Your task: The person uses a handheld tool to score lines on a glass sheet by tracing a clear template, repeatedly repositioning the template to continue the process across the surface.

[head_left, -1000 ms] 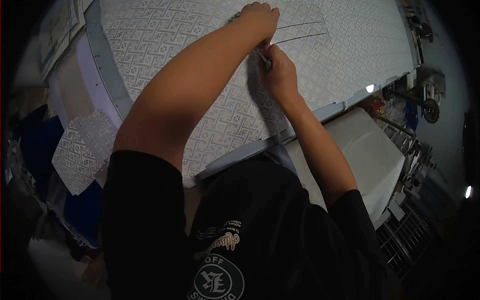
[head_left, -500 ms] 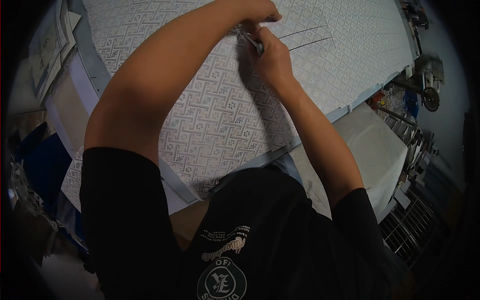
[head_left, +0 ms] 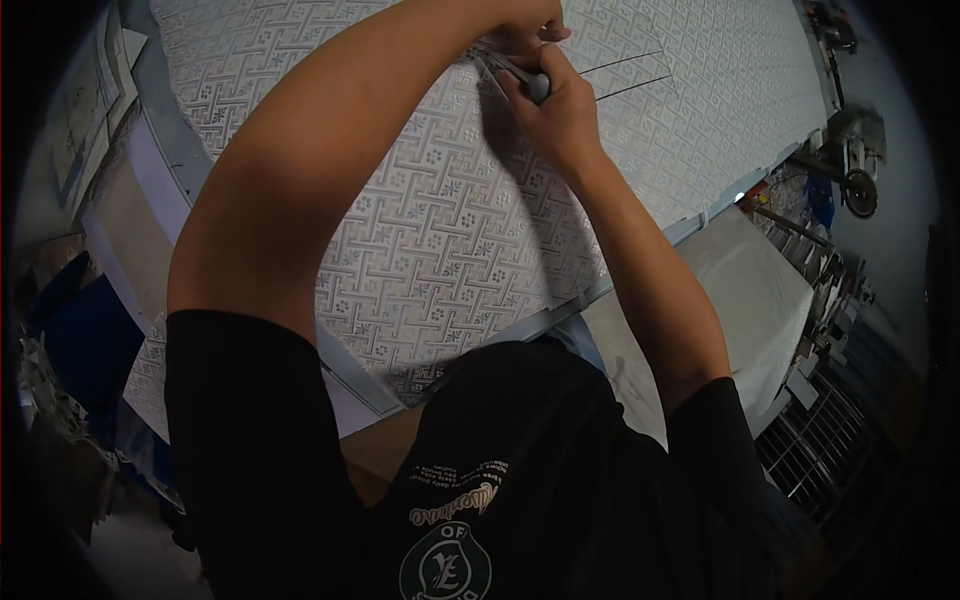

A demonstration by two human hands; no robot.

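My right hand (head_left: pixel 565 110) is closed around a metal tool with a rounded grey handle (head_left: pixel 540 88), scissors-like in shape. Its thin metal part (head_left: pixel 492 60) points up and left, towards the underside of my left hand. Curled at the top edge of the view, my left hand (head_left: pixel 530 22) is close beside the right one; what its fingers grip is hidden. Both hands are over a pale sheet with a raised lattice and flower pattern (head_left: pixel 430 250). Two dark parallel lines (head_left: pixel 635 75) run across the sheet, right of my hands.
A grey-blue edge strip (head_left: pixel 560 318) borders the work surface near my body. To the right are a pale covered surface (head_left: pixel 710 300), a metal rack (head_left: pixel 820 440) and cluttered items. Papers (head_left: pixel 95 110) and a blue object (head_left: pixel 85 330) are at the left.
My right hand and the tool have shifted slightly right, and the grey handle shows more. My left hand has shifted slightly right and down. The whole view has moved a little.
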